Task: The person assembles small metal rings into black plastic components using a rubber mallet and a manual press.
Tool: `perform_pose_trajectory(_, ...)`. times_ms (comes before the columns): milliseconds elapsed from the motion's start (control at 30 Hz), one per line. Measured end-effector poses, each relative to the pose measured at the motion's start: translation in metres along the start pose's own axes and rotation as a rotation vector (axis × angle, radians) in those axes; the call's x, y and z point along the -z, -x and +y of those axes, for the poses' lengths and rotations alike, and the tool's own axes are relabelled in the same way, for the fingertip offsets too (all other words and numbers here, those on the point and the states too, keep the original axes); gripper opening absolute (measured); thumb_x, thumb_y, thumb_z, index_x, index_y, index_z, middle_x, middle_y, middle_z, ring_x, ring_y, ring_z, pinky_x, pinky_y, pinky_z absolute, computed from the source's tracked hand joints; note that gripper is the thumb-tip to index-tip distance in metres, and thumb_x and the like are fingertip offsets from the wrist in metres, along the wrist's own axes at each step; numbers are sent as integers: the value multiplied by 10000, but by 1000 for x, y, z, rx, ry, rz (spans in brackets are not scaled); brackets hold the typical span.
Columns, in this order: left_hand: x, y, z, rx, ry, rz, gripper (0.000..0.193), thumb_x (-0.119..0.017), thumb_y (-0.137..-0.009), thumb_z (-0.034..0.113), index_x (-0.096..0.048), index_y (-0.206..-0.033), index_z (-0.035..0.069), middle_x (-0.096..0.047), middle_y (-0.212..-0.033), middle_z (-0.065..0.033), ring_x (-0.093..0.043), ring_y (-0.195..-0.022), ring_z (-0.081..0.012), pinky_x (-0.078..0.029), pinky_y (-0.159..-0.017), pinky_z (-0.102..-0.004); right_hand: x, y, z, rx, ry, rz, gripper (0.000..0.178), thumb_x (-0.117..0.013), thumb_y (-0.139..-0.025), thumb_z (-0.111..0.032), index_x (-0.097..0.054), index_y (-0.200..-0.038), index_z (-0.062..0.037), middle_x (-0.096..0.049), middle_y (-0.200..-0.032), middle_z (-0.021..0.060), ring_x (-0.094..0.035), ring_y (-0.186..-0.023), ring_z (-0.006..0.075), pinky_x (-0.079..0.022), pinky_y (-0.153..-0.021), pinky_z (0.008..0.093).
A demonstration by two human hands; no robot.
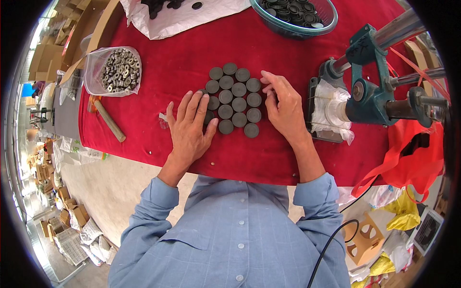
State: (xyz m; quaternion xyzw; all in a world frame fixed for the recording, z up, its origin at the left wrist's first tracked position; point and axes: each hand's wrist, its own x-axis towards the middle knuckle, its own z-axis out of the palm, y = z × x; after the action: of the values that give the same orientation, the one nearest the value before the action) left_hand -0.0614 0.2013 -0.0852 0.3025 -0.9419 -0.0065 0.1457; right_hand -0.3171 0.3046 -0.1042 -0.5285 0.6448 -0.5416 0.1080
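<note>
Several dark grey round discs [238, 89] lie flat in a close cluster of rows on the red cloth. My left hand [185, 132] rests at the cluster's left edge, palm down with fingers spread, and partly covers some of the discs there. My right hand [285, 105] is beside the cluster's right edge. Its fingers are loosely bent toward the discs and apart from the thumb, with nothing visible in them. Both hands are open.
A teal hand press [362, 91] stands at right, with a red bag [415, 153] near it. At left are a plastic-lined tub of metal rings [120, 69] and a hammer [109, 121]. A clear bowl [294, 32] holds dark discs at the back, beside a white sack [180, 21].
</note>
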Motion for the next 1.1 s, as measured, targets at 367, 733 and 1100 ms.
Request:
perform_pose_trajectory(367, 9, -2, 8, 2, 127, 35, 667, -742, -980, 269, -544, -1577, 47, -502, -1653, -111, -412, -1578, -310, -210, -1280, -597, 4, 4, 5, -9, -16, 41, 494, -589, -894, 168, -629, -1367, 30, -729, -1127, 207, -750, -875, 303, -621, -801, 403)
perform_pose_trajectory(733, -1, -45, 44, -233, 119, -42, 568, -763, -979, 306, -643, -1489, 86, -608, -1533, -59, -489, -1502, -271, -238, -1258, -587, 8, 2, -1, -49, -18, 20, 481, -595, -909, 144, -625, -1373, 23, -721, -1163, 216, -753, -906, 327, -624, -834, 420)
perform_pose_trajectory(1100, -10, -50, 36, -180, 300, 6, 544, -798, -937, 287, -686, -1436, 101, -637, -1492, -43, -524, -1422, -301, -274, -1237, -581, 6, 4, 1, -43, -7, 24, 453, -596, -919, 127, -627, -1359, 23, -711, -1179, 233, -743, -1037, 401, -620, -878, 458)
